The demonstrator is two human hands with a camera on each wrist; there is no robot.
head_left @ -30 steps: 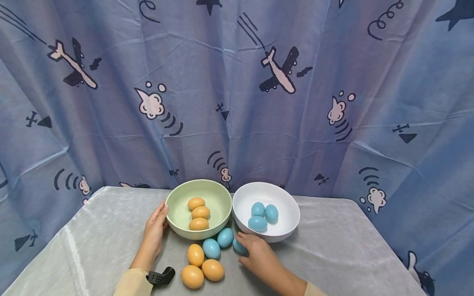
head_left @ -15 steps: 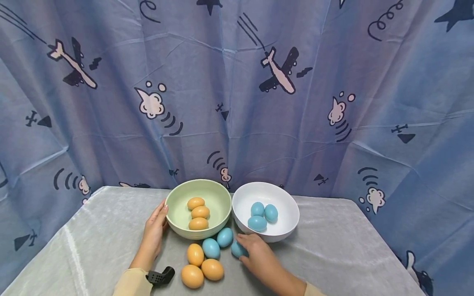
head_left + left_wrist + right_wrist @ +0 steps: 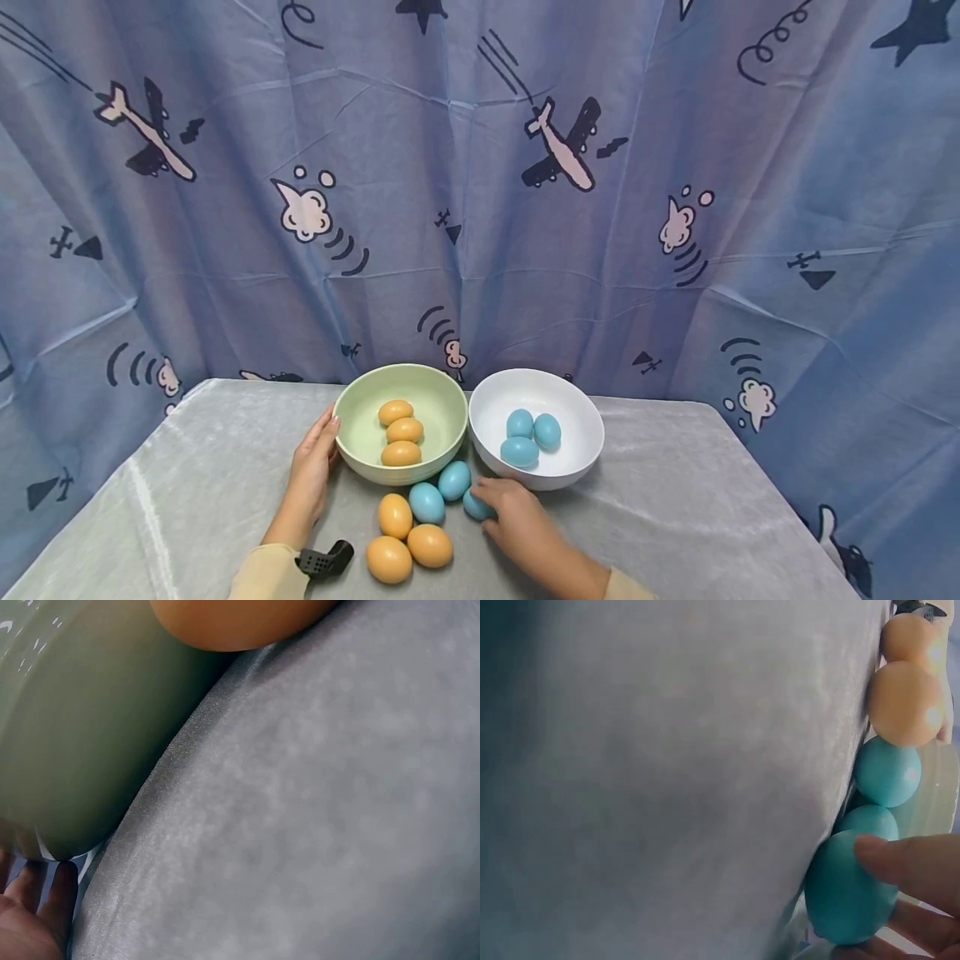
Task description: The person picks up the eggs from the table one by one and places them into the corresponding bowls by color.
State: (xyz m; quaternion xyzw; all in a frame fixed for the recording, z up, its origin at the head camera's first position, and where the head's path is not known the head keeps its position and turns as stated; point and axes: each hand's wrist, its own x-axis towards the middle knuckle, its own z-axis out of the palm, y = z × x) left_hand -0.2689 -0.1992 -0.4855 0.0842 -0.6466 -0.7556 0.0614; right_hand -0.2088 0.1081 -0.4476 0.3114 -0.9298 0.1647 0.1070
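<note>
My left hand (image 3: 312, 471) rests against the left side of the green bowl (image 3: 447, 417), fingers extended along its outer wall. Three yellow-orange eggs (image 3: 405, 431) lie in that bowl. In front of the white bowl (image 3: 581, 421), my right hand (image 3: 525, 521) pinches a blue egg (image 3: 477, 505) on the table; in the right wrist view the thumb (image 3: 881, 859) lies on this egg and other fingers are on its far side, partly hidden. Three blue eggs (image 3: 521, 451) lie inside the white bowl.
Two blue eggs (image 3: 427, 503) and three yellow-orange eggs (image 3: 431, 546) sit clustered on the grey cloth-covered table (image 3: 660, 500) before the green bowl. The bowls stand side by side near the back edge. A patterned blue curtain (image 3: 390, 225) hangs behind.
The blue egg at my right hand has shifted slightly left, and the right hand has moved a little left with it. My left hand stays at the green bowl.
</note>
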